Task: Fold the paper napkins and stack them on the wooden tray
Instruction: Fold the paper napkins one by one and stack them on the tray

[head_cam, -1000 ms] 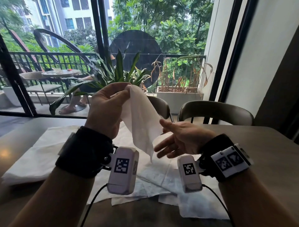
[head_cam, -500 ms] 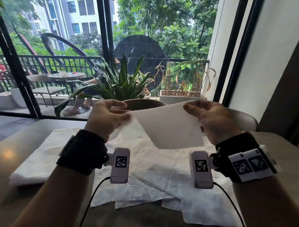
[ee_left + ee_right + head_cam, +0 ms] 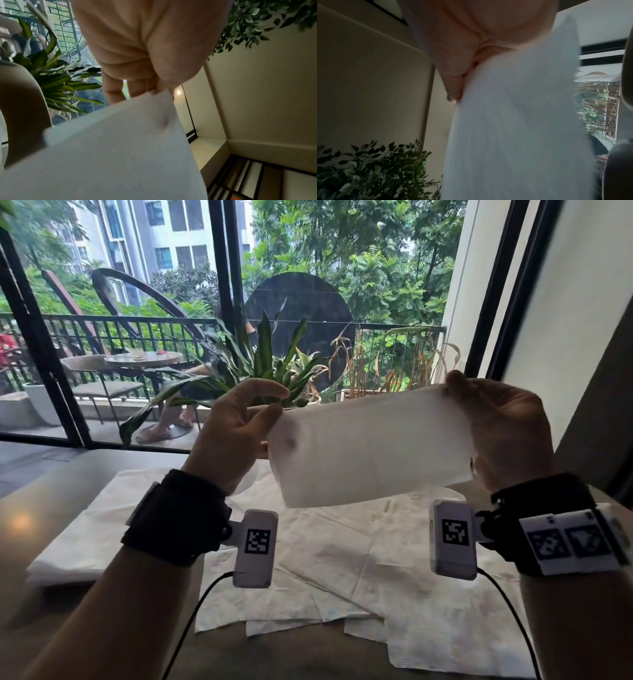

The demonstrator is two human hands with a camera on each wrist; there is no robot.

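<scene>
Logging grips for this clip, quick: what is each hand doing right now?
Left hand: closed, pinching the left end of the napkin, held up above the table.
Right hand: closed, gripping the right end of the same napkin.

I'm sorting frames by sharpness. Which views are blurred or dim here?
Head view: bright window backlight, the napkin slightly soft, a lamp glare on the table. Left wrist view: napkin out of focus. Right wrist view: dim, napkin smeared by motion.
</scene>
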